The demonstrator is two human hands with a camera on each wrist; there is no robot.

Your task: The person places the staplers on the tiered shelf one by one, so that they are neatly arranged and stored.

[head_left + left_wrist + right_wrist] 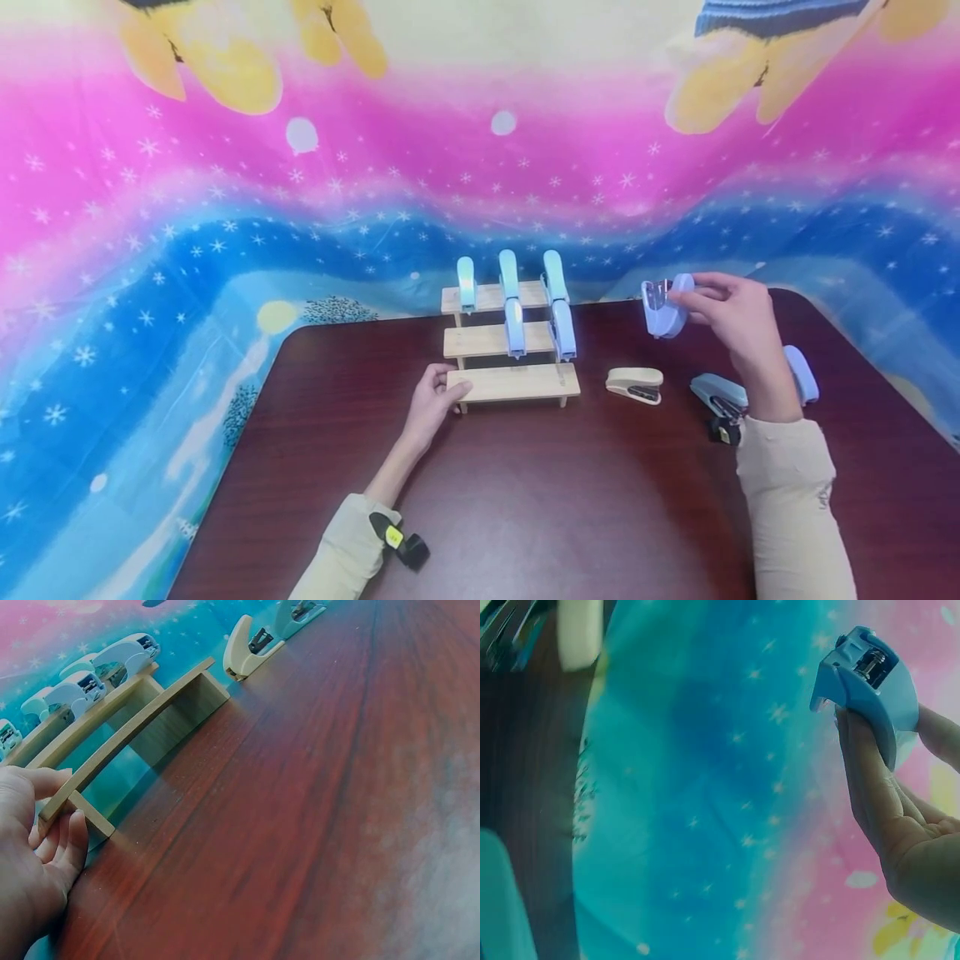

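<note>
A three-tier wooden stand (510, 382) sits on the table, and my left hand (433, 404) grips the left end of its lowest board, thumb on top and fingers below. In the left wrist view, that hand (41, 847) holds the board's end near a leg. Three pale teal staplers (509, 275) stand on the top tier; two lavender staplers (514, 327) are on the middle one, at its centre and right. Raised above the table's right side, my right hand (738, 317) pinches a lavender stapler (666, 307). That stapler (877, 686) looks bluer in the right wrist view.
Right of the stand lies a cream stapler (634, 384). A blue-grey stapler (720, 393) is farther right, near my right wrist. Another lavender stapler (801, 373) is partly hidden by my right forearm. A patterned cloth (420, 167) hangs behind the dark wooden table (525, 500).
</note>
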